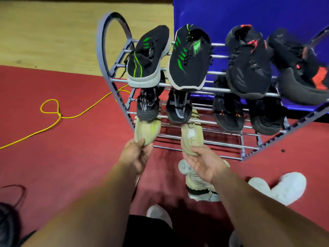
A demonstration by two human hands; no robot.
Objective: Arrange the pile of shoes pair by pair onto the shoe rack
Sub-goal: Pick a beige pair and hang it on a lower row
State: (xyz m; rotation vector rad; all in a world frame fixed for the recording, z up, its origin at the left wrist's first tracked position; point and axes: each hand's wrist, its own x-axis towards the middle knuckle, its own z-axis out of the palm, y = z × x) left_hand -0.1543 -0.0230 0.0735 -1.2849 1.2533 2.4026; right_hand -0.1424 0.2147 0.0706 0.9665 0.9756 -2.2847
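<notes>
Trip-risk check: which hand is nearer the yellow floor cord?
Left. The left hand holds a beige shoe, right of the yellow cord; right hand holds the other beige shoe, farther right.

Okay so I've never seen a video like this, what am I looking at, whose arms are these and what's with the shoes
No machine here: a person wears a camera on the head, looking down at their own arms. The left hand grips a beige shoe by the toe, the right hand grips its mate, both at the lowest shelf of a rack. Higher shelves hold black shoes, some green-striped, some red-trimmed. White shoes and a yellow cord lie on the red floor.
</notes>
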